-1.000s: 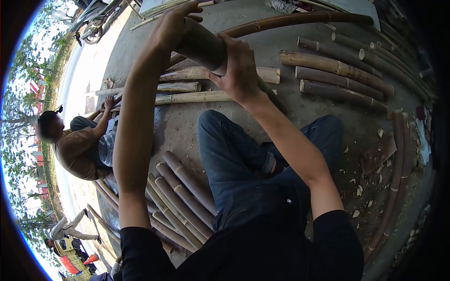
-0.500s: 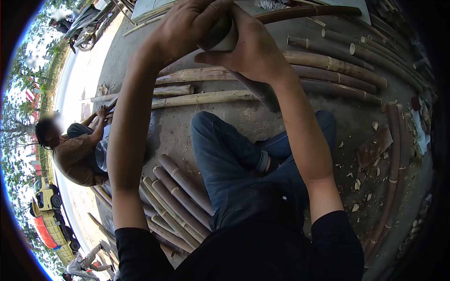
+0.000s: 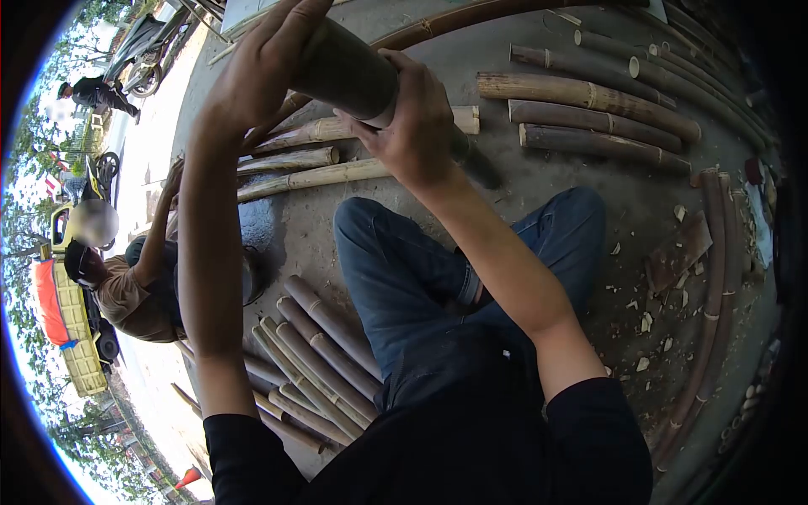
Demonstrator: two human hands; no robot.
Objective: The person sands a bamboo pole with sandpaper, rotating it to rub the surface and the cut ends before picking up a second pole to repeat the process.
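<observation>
The dark bamboo tube (image 3: 349, 76) is in front of the person, slanting beyond the bent knees, between the left hand (image 3: 257, 71) and the right hand (image 3: 412, 126); the right fingers are curled around it near its pale edge, while the left fingers lie together along its upper part, and I cannot tell if they press. I judge it stiff, rather light for its thickness and a little slippery, so best held at two separated places.

They wear black sleeves (image 3: 248, 454) and blue jeans (image 3: 379, 261).
</observation>
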